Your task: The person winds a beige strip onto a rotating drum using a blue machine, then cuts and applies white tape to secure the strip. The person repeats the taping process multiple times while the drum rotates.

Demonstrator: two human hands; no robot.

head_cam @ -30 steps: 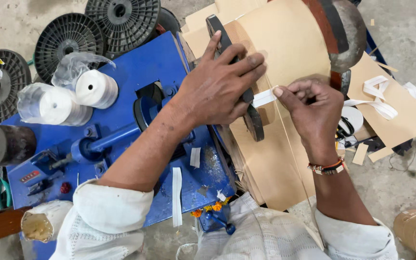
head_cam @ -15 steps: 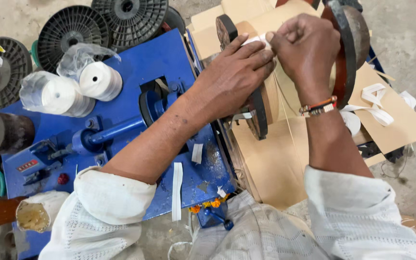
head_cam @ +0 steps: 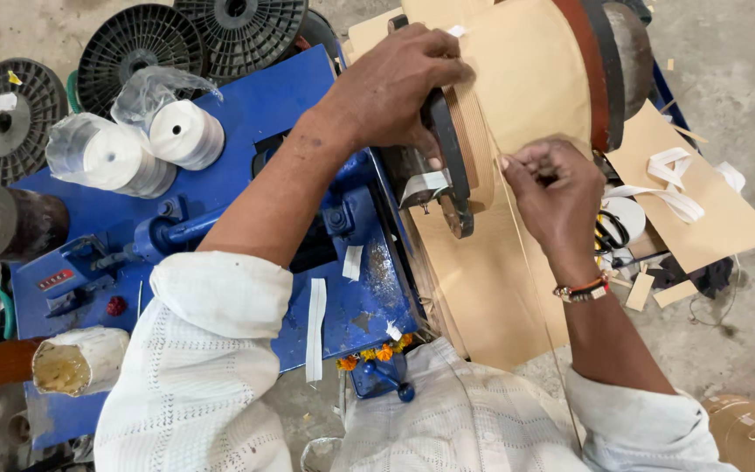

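The paper-wrapped coil (head_cam: 526,79) is sitting on the shaft of the blue winding machine (head_cam: 246,175), between a dark side plate (head_cam: 447,149) and a brown flange (head_cam: 600,70), with its tan paper hanging down over the machine's edge. The left hand (head_cam: 395,83) is lying over the top of the side plate and the coil's edge, fingers curled round and pressing the wrap down. The right hand (head_cam: 552,188) is pinching something fine just beside the coil's near face; it looks like a thin wire (head_cam: 539,297) running down toward the person's lap, though what sits between the fingertips is too small to tell. Done well, this probably calls for steady left-hand pressure so the paper is not slipping, and even tension in the pinched strand. Outward, two white tape rolls (head_cam: 155,144) in plastic are resting on the blue top, black empty spools (head_cam: 133,48) are lying beyond, and white tape strips (head_cam: 670,188) are lying on cardboard at the right.
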